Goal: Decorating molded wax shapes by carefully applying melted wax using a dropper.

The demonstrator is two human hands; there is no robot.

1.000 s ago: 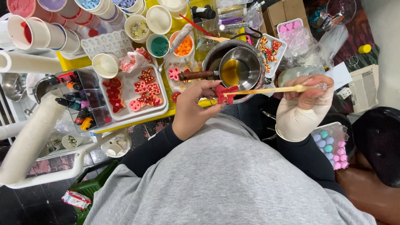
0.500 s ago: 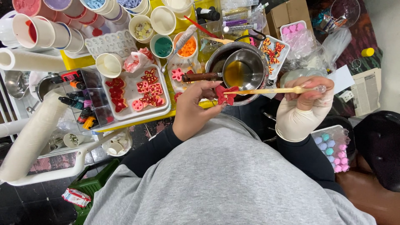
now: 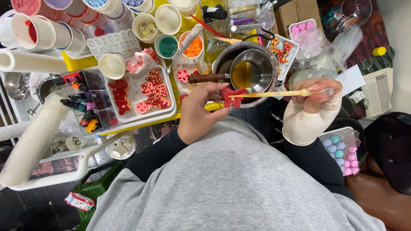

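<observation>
I see my left hand (image 3: 201, 109) raised over the near edge of the counter (image 3: 85, 63), wrist bent, palm turned toward me. Its fingers (image 3: 216, 87) curl in and pinch a small red flower-shaped piece (image 3: 233, 96), held just in front of the metal pot (image 3: 252, 70). My right hand (image 3: 314, 92), with a pale wrap over wrist and palm, sits level with it, well off to the right, forearm coming up from the dark sleeve. Those fingers close together around the far end of a thin pale stick (image 3: 278, 93), which lies almost horizontal; its tip touches the red piece. The pot, with amber liquid inside and a wooden handle pointing left, stands directly behind the stick. To the left of my left hand a white tray (image 3: 130, 117) holds more red and pink shapes, and beyond it stand paper cups (image 3: 169, 19) of coloured bits. Near my right elbow lies a clear mould of pink and blue pieces (image 3: 344, 149).
</observation>
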